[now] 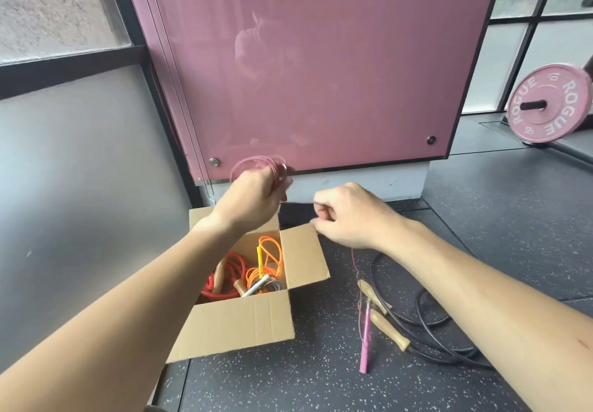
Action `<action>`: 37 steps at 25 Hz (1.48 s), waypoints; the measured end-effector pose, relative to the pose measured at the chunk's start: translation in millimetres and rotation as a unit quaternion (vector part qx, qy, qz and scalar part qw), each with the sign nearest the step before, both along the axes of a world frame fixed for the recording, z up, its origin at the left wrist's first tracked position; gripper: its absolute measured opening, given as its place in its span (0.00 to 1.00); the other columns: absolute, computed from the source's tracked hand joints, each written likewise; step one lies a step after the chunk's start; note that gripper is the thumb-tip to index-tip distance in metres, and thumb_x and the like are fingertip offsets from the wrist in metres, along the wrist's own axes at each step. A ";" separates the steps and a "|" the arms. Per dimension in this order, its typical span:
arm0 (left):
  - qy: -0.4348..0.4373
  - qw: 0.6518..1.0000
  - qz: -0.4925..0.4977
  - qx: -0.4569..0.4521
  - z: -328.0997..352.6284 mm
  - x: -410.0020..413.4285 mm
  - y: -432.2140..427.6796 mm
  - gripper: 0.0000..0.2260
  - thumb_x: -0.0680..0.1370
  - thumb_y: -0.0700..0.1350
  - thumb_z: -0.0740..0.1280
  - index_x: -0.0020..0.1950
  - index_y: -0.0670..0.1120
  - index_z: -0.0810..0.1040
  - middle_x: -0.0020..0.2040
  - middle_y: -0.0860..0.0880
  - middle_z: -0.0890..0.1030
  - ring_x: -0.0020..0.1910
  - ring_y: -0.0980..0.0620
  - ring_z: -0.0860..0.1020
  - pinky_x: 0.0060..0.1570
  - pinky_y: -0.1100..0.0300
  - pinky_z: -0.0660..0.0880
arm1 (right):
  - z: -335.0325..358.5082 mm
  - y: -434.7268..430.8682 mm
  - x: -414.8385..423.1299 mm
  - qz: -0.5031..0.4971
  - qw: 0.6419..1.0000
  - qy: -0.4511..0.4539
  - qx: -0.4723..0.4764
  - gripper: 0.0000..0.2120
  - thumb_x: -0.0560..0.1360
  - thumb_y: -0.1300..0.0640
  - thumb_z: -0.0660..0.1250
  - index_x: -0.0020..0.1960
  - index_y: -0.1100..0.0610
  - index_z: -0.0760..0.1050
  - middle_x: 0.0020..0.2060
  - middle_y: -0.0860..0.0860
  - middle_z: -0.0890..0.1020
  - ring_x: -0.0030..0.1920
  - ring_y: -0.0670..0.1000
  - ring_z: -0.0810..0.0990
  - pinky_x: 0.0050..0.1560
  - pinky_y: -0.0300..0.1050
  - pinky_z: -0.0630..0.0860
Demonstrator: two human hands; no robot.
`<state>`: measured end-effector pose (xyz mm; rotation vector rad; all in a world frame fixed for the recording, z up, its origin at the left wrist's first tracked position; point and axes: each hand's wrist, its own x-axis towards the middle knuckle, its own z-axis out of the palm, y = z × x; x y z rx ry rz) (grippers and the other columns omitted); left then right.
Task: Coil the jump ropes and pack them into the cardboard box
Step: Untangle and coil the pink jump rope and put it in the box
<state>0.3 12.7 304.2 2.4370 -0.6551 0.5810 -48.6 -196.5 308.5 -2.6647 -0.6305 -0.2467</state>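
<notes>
My left hand (253, 198) grips a coil of thin pink jump rope (256, 166), held up above the far side of the open cardboard box (237, 325). A taut strand of that rope runs across to my right hand (348, 215), which pinches it. From there the rope hangs down to its pink handle (365, 344), which lies on the floor. Inside the box lie a red rope (224, 272), an orange rope (268, 262) and a grey one (264, 284). A black rope with wooden handles (390, 328) lies loose on the floor right of the box.
A pink glass panel (321, 74) on a white base stands just behind the box. A pink Rogue weight plate (547, 106) on a bar rests at the far right. The floor is dark speckled rubber (321, 379). A grey wall (80, 170) rises on the left.
</notes>
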 end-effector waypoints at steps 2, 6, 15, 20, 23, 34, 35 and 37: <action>0.123 0.988 -0.052 0.073 -5.2 -9.9 -10.3 0.24 0.84 0.57 0.59 0.41 0.40 0.82 0.34 0.46 0.83 0.31 0.54 0.80 0.40 0.55 0.77 | -1.7 -9.9 7.2 -0.018 0.996 -0.053 0.064 0.16 0.72 0.55 0.73 0.32 0.51 0.68 0.31 0.45 0.71 0.33 0.44 0.69 0.36 0.46 0.65; 0.349 0.921 -0.136 -0.106 2.8 -27.8 -29.3 0.25 0.84 0.59 0.57 0.38 0.42 0.78 0.22 0.48 0.69 0.21 0.51 0.65 0.36 0.51 0.71 | -9.9 -22.5 13.0 -0.011 0.988 -0.082 0.133 0.10 0.71 0.58 0.75 0.39 0.49 0.75 0.36 0.45 0.72 0.36 0.47 0.72 0.37 0.46 0.70; 0.284 0.877 -0.057 -0.383 21.6 -22.6 -26.2 0.21 0.85 0.53 0.59 0.36 0.45 0.78 0.23 0.49 0.62 0.22 0.52 0.61 0.44 0.53 0.78 | -12.6 -22.6 14.0 -0.027 0.954 -0.175 0.242 0.07 0.73 0.56 0.77 0.50 0.55 0.87 0.47 0.47 0.85 0.48 0.46 0.82 0.50 0.41 0.78; 0.204 0.907 0.022 -0.367 18.9 -21.2 -25.1 0.13 0.81 0.56 0.68 0.47 0.49 0.86 0.27 0.54 0.77 0.31 0.58 0.76 0.52 0.49 0.80 | -7.2 -24.0 9.5 -0.015 0.932 -0.032 0.361 0.03 0.74 0.54 0.77 0.46 0.52 0.86 0.40 0.47 0.87 0.43 0.48 0.85 0.48 0.49 0.82; 0.204 0.905 -0.025 -0.373 22.6 -24.8 -33.7 0.10 0.77 0.50 0.73 0.50 0.44 0.84 0.38 0.52 0.86 0.39 0.59 0.83 0.54 0.52 0.81 | -6.2 -17.7 7.8 0.005 0.903 -0.011 0.429 0.01 0.75 0.61 0.75 0.45 0.56 0.84 0.38 0.52 0.87 0.40 0.51 0.86 0.43 0.48 0.82; 0.233 0.878 -0.005 -0.418 27.4 -25.6 -47.3 0.08 0.82 0.40 0.68 0.42 0.46 0.80 0.35 0.52 0.82 0.30 0.59 0.73 0.33 0.64 0.67 | -2.7 -18.3 8.5 0.097 0.954 -0.023 0.284 0.02 0.78 0.59 0.70 0.47 0.53 0.80 0.46 0.46 0.81 0.49 0.47 0.79 0.54 0.47 0.77; 0.239 0.863 0.011 -0.445 27.4 -22.3 -45.0 0.09 0.83 0.41 0.66 0.43 0.48 0.78 0.37 0.52 0.84 0.33 0.57 0.75 0.35 0.62 0.68 | -2.6 -20.5 8.7 0.102 0.967 -0.037 0.231 0.03 0.78 0.59 0.71 0.46 0.53 0.80 0.49 0.45 0.80 0.53 0.48 0.78 0.57 0.45 0.75; 0.238 0.839 0.039 -0.487 26.8 -17.4 -40.8 0.09 0.84 0.41 0.64 0.44 0.49 0.76 0.37 0.54 0.85 0.38 0.56 0.78 0.40 0.60 0.70 | -1.4 -26.1 9.3 0.111 0.978 -0.056 0.167 0.04 0.77 0.59 0.70 0.44 0.52 0.78 0.51 0.42 0.79 0.58 0.48 0.74 0.61 0.43 0.70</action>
